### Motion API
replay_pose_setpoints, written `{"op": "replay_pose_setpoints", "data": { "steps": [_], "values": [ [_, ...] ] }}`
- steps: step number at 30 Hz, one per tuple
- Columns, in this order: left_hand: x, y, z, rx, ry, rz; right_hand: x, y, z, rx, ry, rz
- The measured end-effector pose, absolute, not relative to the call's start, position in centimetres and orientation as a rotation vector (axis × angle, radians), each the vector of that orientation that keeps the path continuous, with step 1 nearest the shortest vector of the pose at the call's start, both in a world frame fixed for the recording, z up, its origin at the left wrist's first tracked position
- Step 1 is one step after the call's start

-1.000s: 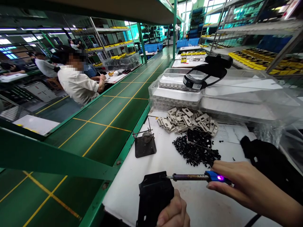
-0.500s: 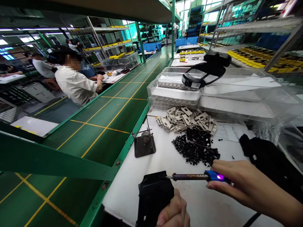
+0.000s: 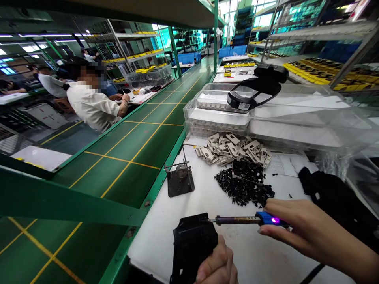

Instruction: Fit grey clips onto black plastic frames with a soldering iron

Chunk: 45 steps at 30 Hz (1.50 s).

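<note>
My right hand [image 3: 299,227] grips the blue handle of a soldering iron [image 3: 238,220], which has a glowing purple light. The iron lies level, and its tip meets the upper right edge of a black plastic housing [image 3: 192,246]. Wrapped around that housing's lower right side, my left hand [image 3: 219,262] keeps it raised at the table's near edge. Beyond the iron is a heap of small black plastic pieces [image 3: 237,187], some in a shallow box. Pale grey plastic parts [image 3: 232,148] are piled behind them.
A metal soldering-iron stand [image 3: 180,179] sits left on the white table [image 3: 156,232]. Alongside runs a green conveyor belt [image 3: 142,138]. Clear plastic trays [image 3: 296,126] carry a black head strap [image 3: 254,90]. Black parts [image 3: 334,197] lie at right. A co-worker [image 3: 91,100] sits across the belt.
The view has shifted slightly, and the belt's yellow lines have slid toward the lower left. Both hands, the iron and the housing keep nearly the same position.
</note>
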<state>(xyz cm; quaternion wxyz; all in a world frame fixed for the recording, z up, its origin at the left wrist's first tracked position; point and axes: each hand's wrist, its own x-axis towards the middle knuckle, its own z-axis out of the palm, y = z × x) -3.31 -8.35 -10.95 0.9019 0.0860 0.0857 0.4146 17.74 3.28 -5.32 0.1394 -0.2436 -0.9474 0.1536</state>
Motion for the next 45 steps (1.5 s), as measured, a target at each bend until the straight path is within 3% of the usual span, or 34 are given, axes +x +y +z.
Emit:
{"op": "replay_pose_setpoints", "data": {
  "steps": [28, 34, 38, 42, 45],
  "values": [
    [-3.4, -8.1, -11.9, 0.214, 0.056, 0.878, 17.5, 3.2, -5.4, -0.739, -2.707, 0.509],
    [-5.5, -5.8, -13.8, 0.084, 0.142, 1.291, 17.3, 4.9, -6.1, -1.122, -2.353, 0.538],
    [-6.5, -5.4, -12.5, 0.046, 0.32, 1.449, 13.2, 8.9, -7.0, -1.51, -2.077, 0.534],
    [-6.6, -6.8, -11.1, -0.165, 0.78, 1.535, 5.5, 12.6, -8.9, -1.578, -2.095, 0.553],
    [-7.1, -9.0, -11.5, -0.135, 0.834, 1.489, 0.6, 13.9, -10.5, -1.601, -2.117, 0.596]
  ]
}}
